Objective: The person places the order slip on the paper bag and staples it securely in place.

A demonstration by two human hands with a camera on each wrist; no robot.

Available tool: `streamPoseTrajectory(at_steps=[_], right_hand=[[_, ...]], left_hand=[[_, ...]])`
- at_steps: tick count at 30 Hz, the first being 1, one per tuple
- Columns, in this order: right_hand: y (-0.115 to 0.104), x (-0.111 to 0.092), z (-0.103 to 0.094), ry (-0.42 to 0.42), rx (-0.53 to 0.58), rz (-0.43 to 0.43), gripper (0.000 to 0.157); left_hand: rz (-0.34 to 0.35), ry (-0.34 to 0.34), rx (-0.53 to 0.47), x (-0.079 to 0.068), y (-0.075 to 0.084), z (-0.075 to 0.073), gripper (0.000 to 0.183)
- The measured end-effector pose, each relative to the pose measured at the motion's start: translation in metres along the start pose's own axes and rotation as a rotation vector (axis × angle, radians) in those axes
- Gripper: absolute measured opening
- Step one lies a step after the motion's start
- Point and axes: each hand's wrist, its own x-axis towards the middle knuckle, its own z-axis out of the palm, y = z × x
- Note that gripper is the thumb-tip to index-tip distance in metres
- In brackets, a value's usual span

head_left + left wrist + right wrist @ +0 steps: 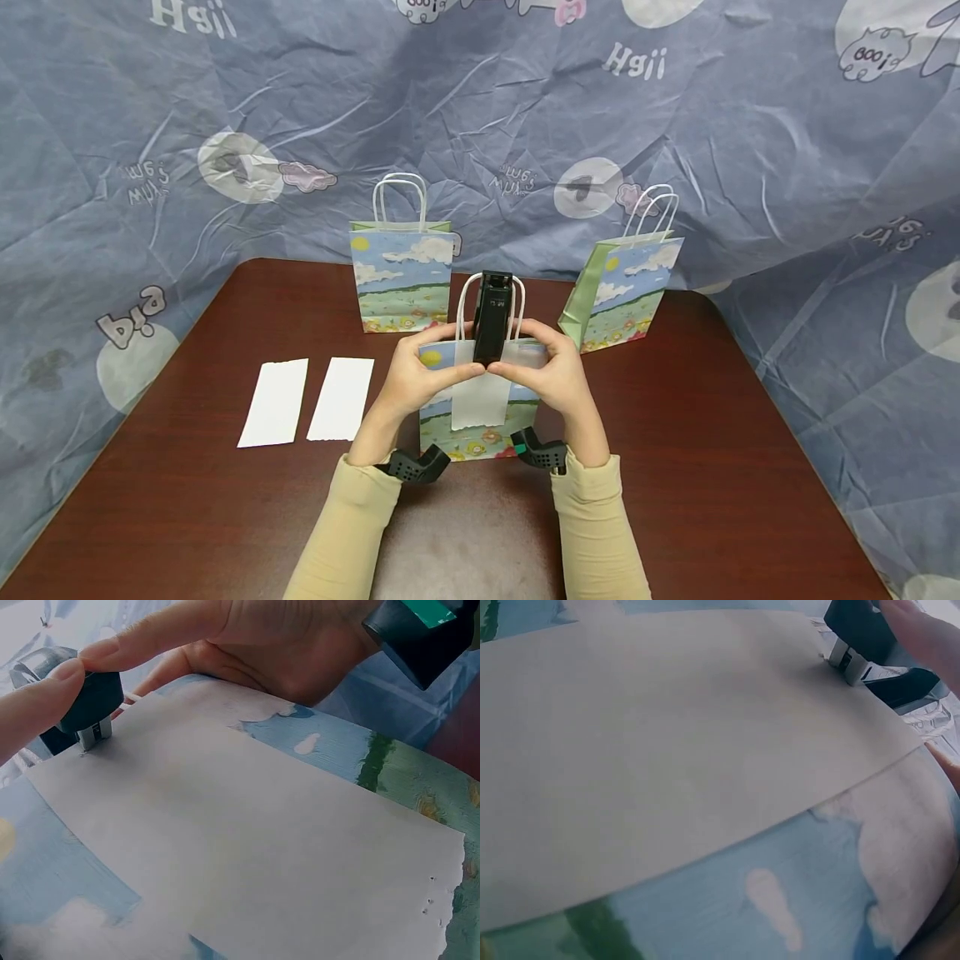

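Observation:
In the head view a black stapler [492,321] stands over the top edge of a landscape-printed paper bag [438,433], between the bag's white handles. A white paper slip [480,408] lies against the bag's front, its upper end in the stapler's mouth. My left hand [412,371] and right hand [557,375] hold the stapler from either side. Both thumbs press its near end, and the other fingers are mostly hidden behind the bag. Up close in the left wrist view, the stapler [94,705] meets the slip [247,817] near its top edge.
Two similar bags stand farther back, one at left [402,279] and one at right [633,292], turned at an angle. On the brown table [187,492], two white paper slips lie to the left, an outer slip [273,402] and an inner slip [341,398]. A printed cloth [300,92] hangs behind.

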Motion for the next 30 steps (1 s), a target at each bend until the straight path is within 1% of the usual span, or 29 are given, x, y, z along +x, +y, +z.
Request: streamPoseTrajectory(at_steps=[3,11,18,21,25,30], right_hand=[[0.001,0.0,0.0,0.012,-0.014,-0.016,0.049],[0.024,-0.001,-0.002,0.049,0.008,-0.043,0.064],[0.027,0.0,-0.002,0.056,0.022,-0.148,0.077],[0.027,0.0,-0.002,0.054,0.037,-0.185,0.074],[0.024,0.0,-0.001,0.045,0.03,-0.202,0.066],[0.008,0.001,-0.001,0.016,-0.007,-0.207,0.066]], left_hand=[[0.003,0.007,-0.005,0.0,0.0,0.0,0.046],[0.004,0.023,-0.011,0.001,-0.002,-0.001,0.049],[0.001,0.029,-0.023,0.001,-0.001,0.0,0.049],[-0.005,0.028,-0.022,0.002,0.0,0.001,0.049],[-0.008,0.023,-0.028,0.002,-0.001,0.001,0.05],[0.005,0.007,-0.03,0.002,-0.003,0.0,0.05]])
